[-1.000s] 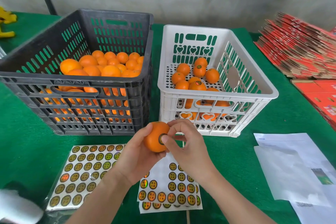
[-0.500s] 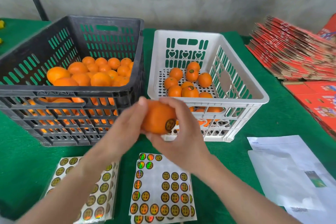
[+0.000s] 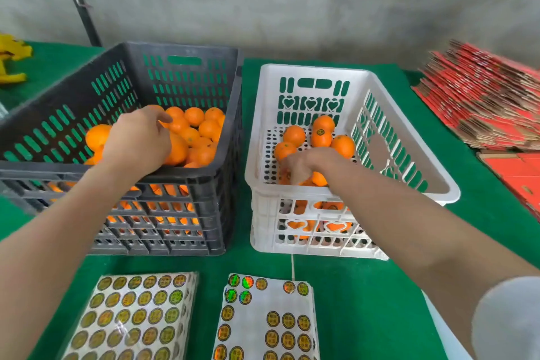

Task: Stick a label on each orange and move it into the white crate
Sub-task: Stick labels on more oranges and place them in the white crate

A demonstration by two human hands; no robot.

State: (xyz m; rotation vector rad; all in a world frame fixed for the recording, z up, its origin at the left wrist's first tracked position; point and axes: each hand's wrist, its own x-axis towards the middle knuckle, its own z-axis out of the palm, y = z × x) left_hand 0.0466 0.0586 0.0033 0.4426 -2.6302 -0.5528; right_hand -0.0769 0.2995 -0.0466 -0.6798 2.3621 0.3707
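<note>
My right hand (image 3: 301, 165) is down inside the white crate (image 3: 438, 184) at its near end. Its fingers curl down over an orange (image 3: 319, 179) that shows only partly under the palm. Several labelled oranges (image 3: 321, 133) lie further back in that crate. My left hand (image 3: 140, 137) reaches into the black crate (image 3: 222, 161), palm down on the pile of unlabelled oranges (image 3: 194, 115). It cups one large orange (image 3: 177, 150); the fingertips are hidden. Two sticker sheets (image 3: 131, 318) (image 3: 266, 321) lie on the green table in front of the crates.
A stack of red flattened cartons (image 3: 479, 102) sits at the right, with more red boxes (image 3: 517, 172) near it. A yellow object (image 3: 11, 64) lies at the far left. White paper (image 3: 444, 330) lies under my right forearm. A dark pole (image 3: 87, 23) leans on the wall.
Both hands held one labelled orange in front of the crates. Now they have parted: the right carried it into the white crate, the left moved into the black crate.
</note>
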